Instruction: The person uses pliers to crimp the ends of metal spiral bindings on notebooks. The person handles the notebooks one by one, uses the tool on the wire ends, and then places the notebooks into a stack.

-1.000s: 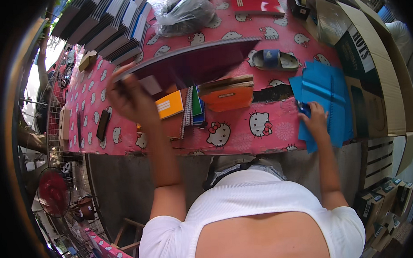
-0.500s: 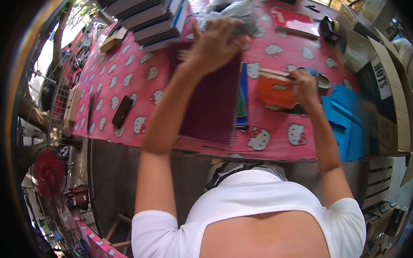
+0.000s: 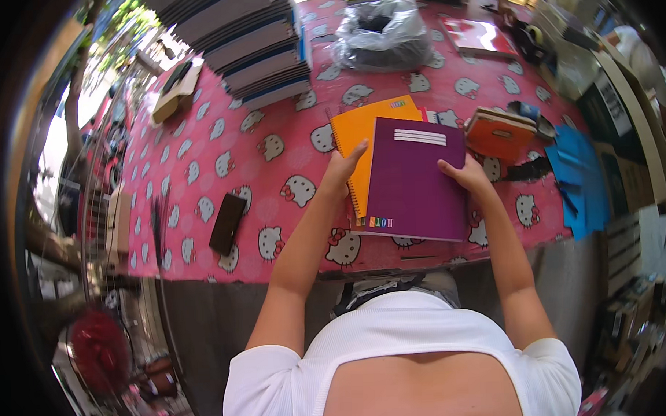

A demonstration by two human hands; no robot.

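A purple notebook [image 3: 416, 179] lies at a slant over a yellow spiral notebook [image 3: 374, 118] in front of me at the table's near side. My left hand [image 3: 342, 171] is closed on the yellow notebook's spiral edge, thumb on top of the cover. On the other side my right hand [image 3: 469, 177] grips the right edge of the purple notebook, its thumb on the cover. The fingers of both hands are hidden beneath. Just beyond the right hand sits an orange block-like object [image 3: 500, 132] with a brown top.
A tall stack of books [image 3: 250, 53] stands at the far left, beside a bin lined with clear plastic [image 3: 382, 34]. Blue sheets or folders [image 3: 578, 177] lie on the right. A dark phone-like slab [image 3: 228, 223] rests at left; a red-covered book [image 3: 480, 38] is farther back.
My right hand has left the orange object and now grips the purple notebook. My left hand has come nearer, onto the yellow notebook, which was not visible before. The purple cover now faces up.
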